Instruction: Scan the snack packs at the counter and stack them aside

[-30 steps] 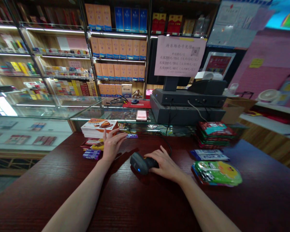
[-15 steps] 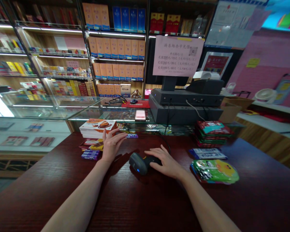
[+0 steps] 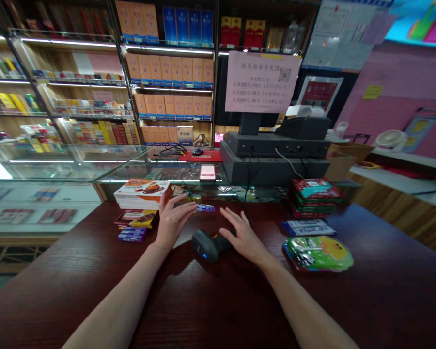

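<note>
A dark barcode scanner with a blue light lies on the dark red wooden counter. My right hand hovers just right of it, fingers stretched out and holding nothing. My left hand is open too, fingers pointing at a small purple candy bar just beyond its fingertips. An orange cake box on a stack sits to the left of that hand.
Purple and yellow snack packs lie at the left. A green snack bag, a blue bar and a stack of red packs lie at the right. A cash register, glass display case and stocked shelves stand behind.
My right hand has let go of the scanner and lifted, its fingers now spread. My left hand has reached slightly forward toward the purple bar. The view has shifted a little.
</note>
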A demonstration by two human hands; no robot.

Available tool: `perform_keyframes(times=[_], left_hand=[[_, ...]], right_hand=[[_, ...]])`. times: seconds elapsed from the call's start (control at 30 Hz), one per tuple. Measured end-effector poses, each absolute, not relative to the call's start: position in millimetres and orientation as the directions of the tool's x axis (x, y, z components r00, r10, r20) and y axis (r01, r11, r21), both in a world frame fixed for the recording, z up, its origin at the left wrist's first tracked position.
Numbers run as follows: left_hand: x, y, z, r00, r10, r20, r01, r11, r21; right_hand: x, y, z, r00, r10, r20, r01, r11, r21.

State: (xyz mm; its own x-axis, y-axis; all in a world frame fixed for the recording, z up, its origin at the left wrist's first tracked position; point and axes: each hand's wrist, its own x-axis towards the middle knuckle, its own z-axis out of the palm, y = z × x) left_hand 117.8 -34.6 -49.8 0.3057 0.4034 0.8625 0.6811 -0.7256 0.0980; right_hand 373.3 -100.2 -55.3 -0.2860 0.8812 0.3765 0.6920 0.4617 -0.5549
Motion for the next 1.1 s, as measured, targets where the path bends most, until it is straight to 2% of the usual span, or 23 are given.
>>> perform_keyframes(times=[0.53,0.8,1.1], left_hand=[[125,-40,-52,0.316,0.464,0.828,0.686,-0.715,0.139],[126,-41,-48,0.299,0.432,0.851,0.675,-0.726,0.131],[123,-39,-40,0.221,0.434,0.873,0.715,-0.681,0.158]], right_hand=[[368,-102,-55,-0.330,0.868,0.371,0.680,0.491,-0.545],[362,-101,-52,-0.312,0.872,0.376,0.675,0.482,-0.559],[350,-98,-29,-0.318,0.878,0.359,0.719,0.470,-0.512]])
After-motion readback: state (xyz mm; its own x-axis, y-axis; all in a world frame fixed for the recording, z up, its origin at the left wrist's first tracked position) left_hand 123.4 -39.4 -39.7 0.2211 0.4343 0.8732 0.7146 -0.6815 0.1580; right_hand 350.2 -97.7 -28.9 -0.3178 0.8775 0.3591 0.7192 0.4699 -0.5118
